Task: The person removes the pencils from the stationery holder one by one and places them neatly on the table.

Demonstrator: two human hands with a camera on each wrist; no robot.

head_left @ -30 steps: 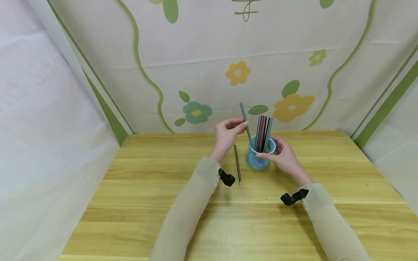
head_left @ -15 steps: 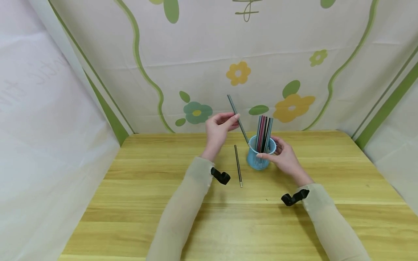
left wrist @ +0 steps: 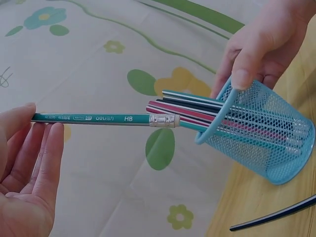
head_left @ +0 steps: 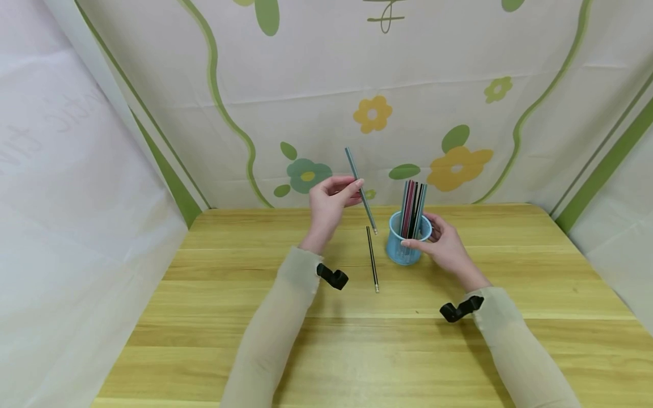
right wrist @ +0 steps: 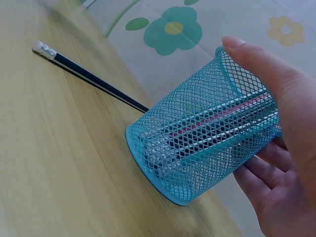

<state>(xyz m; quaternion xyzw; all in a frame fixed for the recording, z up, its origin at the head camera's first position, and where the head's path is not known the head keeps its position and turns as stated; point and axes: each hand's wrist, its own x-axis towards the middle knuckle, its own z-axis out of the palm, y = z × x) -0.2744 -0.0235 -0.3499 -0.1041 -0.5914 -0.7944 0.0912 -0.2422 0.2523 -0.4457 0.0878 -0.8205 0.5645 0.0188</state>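
Between thumb and fingers, my left hand (head_left: 329,204) pinches a green pencil (head_left: 361,192) in the air, left of the cup. Its white eraser end points down; "HB" is printed near the ferrule in the left wrist view. My right hand (head_left: 449,245) grips the rim and side of a light blue mesh pencil cup (left wrist: 276,133) standing on the table. Several pencils (head_left: 411,207), pink, black and green, lean inside it with eraser ends down. On the table left of the cup lies a black pencil (head_left: 372,263) with pale stripes, its eraser end toward me.
The wooden table (head_left: 219,328) reaches back to a white cloth wall (head_left: 285,85) printed with flowers. Another white cloth (head_left: 66,198) hangs along the left side. Black camera mounts (head_left: 334,277) sit at both wrists.
My left hand has lifted the green pencil out of the cup and moved it left. The right hand and the cup have stayed in place, as has the black pencil.
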